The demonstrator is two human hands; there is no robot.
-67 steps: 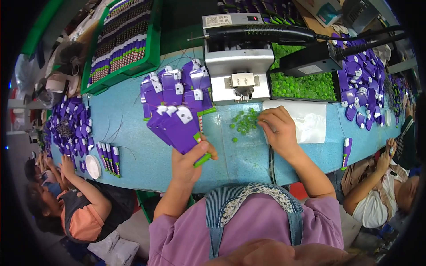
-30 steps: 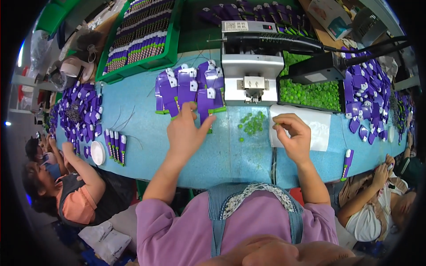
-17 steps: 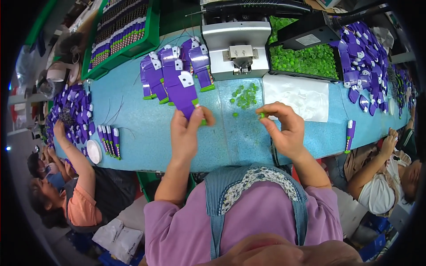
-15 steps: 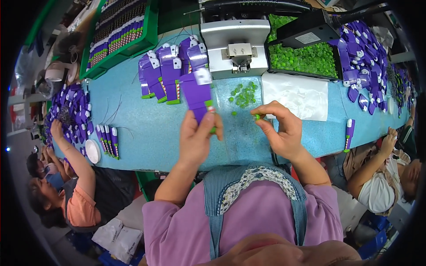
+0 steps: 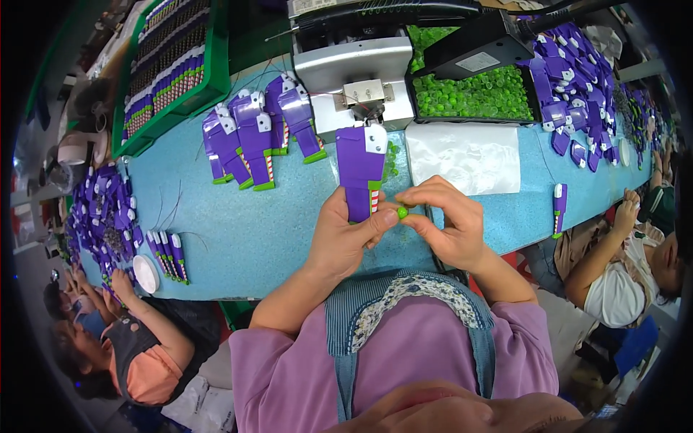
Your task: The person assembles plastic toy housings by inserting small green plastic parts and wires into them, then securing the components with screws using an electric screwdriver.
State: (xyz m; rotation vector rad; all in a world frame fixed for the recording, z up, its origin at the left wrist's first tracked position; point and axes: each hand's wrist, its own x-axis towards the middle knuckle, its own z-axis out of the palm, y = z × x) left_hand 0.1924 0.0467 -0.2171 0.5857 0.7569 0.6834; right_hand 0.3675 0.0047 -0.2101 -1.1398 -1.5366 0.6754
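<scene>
Purple part [image 5: 361,155], grasped in the left hand's [image 5: 338,242] fingers, is over the table [image 5: 289,216]; right-hand [image 5: 458,227] fingers pinch a green piece [image 5: 402,213]. We judge fitting in hand; next calls for careful alignment.

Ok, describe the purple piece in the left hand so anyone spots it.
Find the silver machine at the top middle of the blue table. Just below it in the picture, the left hand grips a purple piece with a white upper right corner. Unlike the similar pieces lying to its left, this one is held in a hand.
</scene>
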